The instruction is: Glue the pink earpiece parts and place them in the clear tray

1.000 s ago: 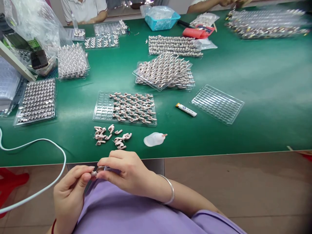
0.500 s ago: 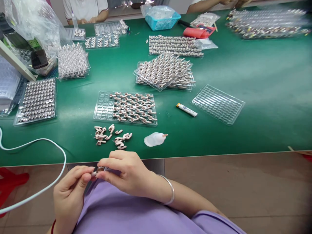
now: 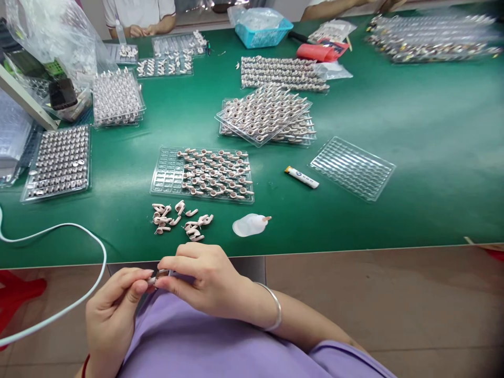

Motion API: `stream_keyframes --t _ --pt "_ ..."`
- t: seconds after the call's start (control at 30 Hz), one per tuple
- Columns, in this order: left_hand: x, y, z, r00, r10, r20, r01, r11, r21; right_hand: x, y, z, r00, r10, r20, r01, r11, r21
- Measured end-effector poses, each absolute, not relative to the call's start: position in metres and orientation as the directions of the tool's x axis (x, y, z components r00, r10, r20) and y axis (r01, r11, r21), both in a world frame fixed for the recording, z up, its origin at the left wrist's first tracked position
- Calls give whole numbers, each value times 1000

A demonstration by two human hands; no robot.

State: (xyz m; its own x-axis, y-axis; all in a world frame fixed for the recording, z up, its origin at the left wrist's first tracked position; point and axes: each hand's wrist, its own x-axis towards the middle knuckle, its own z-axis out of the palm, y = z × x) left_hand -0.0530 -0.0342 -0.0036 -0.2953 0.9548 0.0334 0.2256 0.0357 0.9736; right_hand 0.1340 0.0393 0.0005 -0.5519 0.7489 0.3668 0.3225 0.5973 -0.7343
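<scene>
My left hand (image 3: 112,310) and my right hand (image 3: 200,278) meet below the table's front edge, over my purple lap. Both pinch one small pink-and-metal part (image 3: 157,275) between their fingertips; most of it is hidden. Just beyond the hands a loose pile of small pink parts (image 3: 179,220) lies on the green table (image 3: 394,136). Behind the pile lies a clear tray (image 3: 167,176) partly filled with the same parts. A small clear squeeze bottle (image 3: 250,224) lies on its side to the right of the pile.
A white cable (image 3: 74,231) loops over the table edge at left. Filled trays sit at left (image 3: 59,163) and centre (image 3: 263,113). An unfilled clear tray (image 3: 352,168) and a white tube (image 3: 301,177) lie at right. Other people sit at the far side.
</scene>
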Motion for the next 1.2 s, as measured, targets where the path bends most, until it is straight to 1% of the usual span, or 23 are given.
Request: stream_keyframes --t 0.13,0.33,0.43,0.67,1.0,1.2 --pt "-52 -32 -3 -293 955 43 240 30 970 135 39 1 -563 748 351 331 593 -734" --pt "-51 -31 0 -254 962 96 268 -25 963 135 39 1 -555 750 360 328 595 -733" --pt "-52 -31 1 -245 962 116 304 -37 952 135 38 1 -544 749 378 325 604 -728" --pt "-50 -28 5 -227 960 161 391 -62 918 136 39 2 -559 743 368 336 609 -718" --pt "-51 -29 8 -213 965 156 437 -48 898 137 39 5 -583 733 349 348 614 -709" --pt "-50 -27 12 -180 966 186 462 -84 883 137 39 2 -574 735 360 350 618 -704"
